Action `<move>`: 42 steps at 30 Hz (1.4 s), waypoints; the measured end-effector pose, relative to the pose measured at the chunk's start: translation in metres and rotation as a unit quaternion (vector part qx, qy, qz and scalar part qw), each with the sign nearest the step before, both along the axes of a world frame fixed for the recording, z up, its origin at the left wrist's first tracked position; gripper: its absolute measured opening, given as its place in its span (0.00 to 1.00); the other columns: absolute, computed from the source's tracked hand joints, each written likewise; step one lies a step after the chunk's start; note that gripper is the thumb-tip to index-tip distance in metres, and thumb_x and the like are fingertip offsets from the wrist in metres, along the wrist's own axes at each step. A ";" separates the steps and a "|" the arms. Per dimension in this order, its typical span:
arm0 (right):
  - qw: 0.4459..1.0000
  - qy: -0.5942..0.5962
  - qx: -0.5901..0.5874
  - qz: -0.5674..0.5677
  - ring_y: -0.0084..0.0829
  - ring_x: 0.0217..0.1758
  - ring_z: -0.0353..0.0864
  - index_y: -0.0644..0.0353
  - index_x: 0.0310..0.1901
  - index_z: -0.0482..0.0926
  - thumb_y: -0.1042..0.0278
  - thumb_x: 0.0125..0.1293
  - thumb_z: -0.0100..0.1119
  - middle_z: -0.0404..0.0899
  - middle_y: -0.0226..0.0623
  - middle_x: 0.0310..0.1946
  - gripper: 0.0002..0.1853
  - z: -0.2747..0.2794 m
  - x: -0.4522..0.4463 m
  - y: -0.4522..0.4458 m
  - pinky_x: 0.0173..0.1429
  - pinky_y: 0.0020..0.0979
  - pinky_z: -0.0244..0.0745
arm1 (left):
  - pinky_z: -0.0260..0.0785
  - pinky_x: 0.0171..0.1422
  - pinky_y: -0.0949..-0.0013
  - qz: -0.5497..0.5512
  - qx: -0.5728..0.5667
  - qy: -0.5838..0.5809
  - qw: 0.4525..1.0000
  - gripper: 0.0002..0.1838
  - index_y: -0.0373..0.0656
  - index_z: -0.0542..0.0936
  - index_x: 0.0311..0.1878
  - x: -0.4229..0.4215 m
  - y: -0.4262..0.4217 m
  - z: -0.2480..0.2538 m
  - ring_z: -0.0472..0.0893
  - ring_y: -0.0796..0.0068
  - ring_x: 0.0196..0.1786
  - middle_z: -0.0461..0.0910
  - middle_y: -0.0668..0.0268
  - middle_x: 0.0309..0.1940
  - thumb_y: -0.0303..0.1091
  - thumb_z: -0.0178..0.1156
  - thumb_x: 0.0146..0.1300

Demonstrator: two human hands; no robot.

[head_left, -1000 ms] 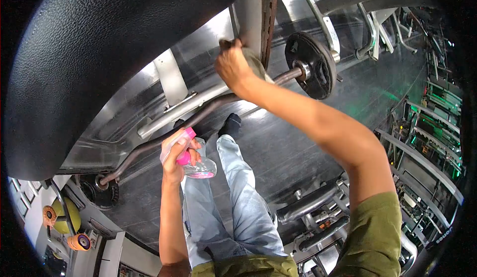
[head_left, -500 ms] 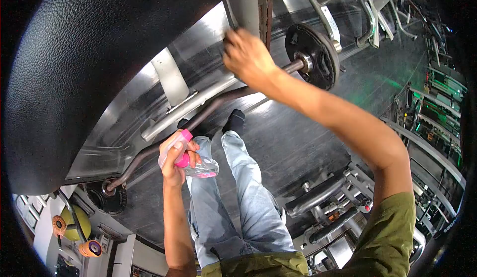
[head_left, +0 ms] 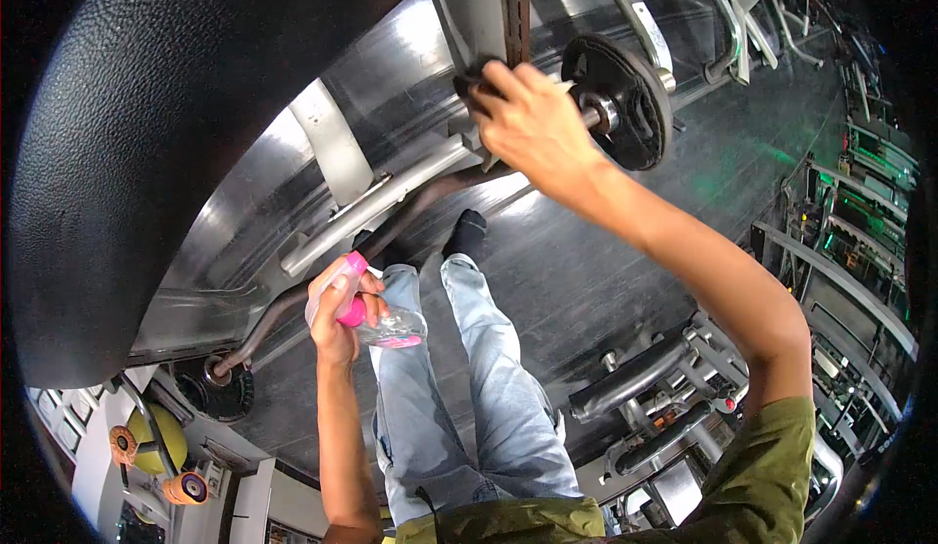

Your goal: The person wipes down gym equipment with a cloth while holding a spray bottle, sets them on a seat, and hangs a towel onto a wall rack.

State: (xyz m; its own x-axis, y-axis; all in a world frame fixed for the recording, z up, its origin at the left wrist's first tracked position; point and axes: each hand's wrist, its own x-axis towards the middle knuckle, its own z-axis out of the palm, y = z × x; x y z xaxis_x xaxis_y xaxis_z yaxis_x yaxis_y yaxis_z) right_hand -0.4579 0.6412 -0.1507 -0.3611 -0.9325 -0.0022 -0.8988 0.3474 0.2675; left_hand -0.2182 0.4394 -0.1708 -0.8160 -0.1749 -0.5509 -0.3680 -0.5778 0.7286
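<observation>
1. Spray bottle (head_left: pixel 395 329) on the wearer's side of the cambered barbell (head_left: pixel 278 319), near the left half of the bar, in view above the jeans (head_left: pixel 498 358).
2. Left hand (head_left: pixel 330 321) clamped around the pink-and-clear trigger head, with fingers wrapped at the neck.
3. Right hand (head_left: pixel 535 129) over the right half of the barbell, just inboard of the right weight plate (head_left: pixel 625 90). Fingers curled beside a dark item (head_left: pixel 471 83) at the metal upright (head_left: pixel 477 17), on the far side of the barbell; blurred there, so cannot tell whether gripping or only touching.
4. Step in hand, as judged: right-hand work at the upright, with the bottle merely held at the left.
5. Next move, as judged: calls for clearance between right knuckles and weight plate, a firm grip on the bottle, and room between bottle and barbell.
6. Pale label (head_left: pixel 655 36) on a metal arm beyond the right end of the barbell: too small to read. Pink patch low on the bottle: print or liquid, cannot tell. No brand legible on bottle, right weight plate or barbell.
</observation>
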 end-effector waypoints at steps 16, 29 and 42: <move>0.959 0.052 0.276 -0.041 0.36 0.69 0.66 0.45 0.58 0.81 0.59 0.69 0.51 0.79 0.30 0.58 0.18 0.010 -0.032 -0.103 0.67 0.37 0.59 | 0.72 0.30 0.62 0.021 0.019 0.026 0.999 0.25 0.30 0.76 0.36 -0.021 0.013 -0.014 0.70 0.69 0.16 0.76 0.51 0.30 0.49 0.50 0.67; 0.956 -0.111 0.257 -0.090 0.39 0.71 0.66 0.53 0.43 0.88 0.63 0.66 0.52 0.84 0.33 0.53 0.14 -0.064 0.012 -0.065 0.73 0.40 0.53 | 0.73 0.29 0.65 0.054 0.032 -0.004 0.998 0.23 0.29 0.76 0.34 -0.003 0.002 -0.009 0.72 0.70 0.16 0.76 0.53 0.27 0.47 0.53 0.64; 0.990 -0.100 0.096 0.031 0.31 0.56 0.73 0.55 0.38 0.85 0.64 0.57 0.56 0.83 0.30 0.41 0.11 -0.046 0.018 0.018 0.57 0.30 0.66 | 0.71 0.30 0.64 -0.001 0.008 0.006 1.000 0.25 0.32 0.76 0.35 -0.015 0.022 -0.003 0.69 0.71 0.16 0.74 0.54 0.29 0.51 0.50 0.66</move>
State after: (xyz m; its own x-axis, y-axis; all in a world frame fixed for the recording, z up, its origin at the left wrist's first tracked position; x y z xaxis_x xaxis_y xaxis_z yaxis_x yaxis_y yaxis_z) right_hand -0.4397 0.6589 -0.1964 -0.2780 -0.9284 -0.2465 -0.9583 0.2504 0.1377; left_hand -0.2331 0.4614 -0.1742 -0.8235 -0.1634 -0.5433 -0.3603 -0.5891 0.7233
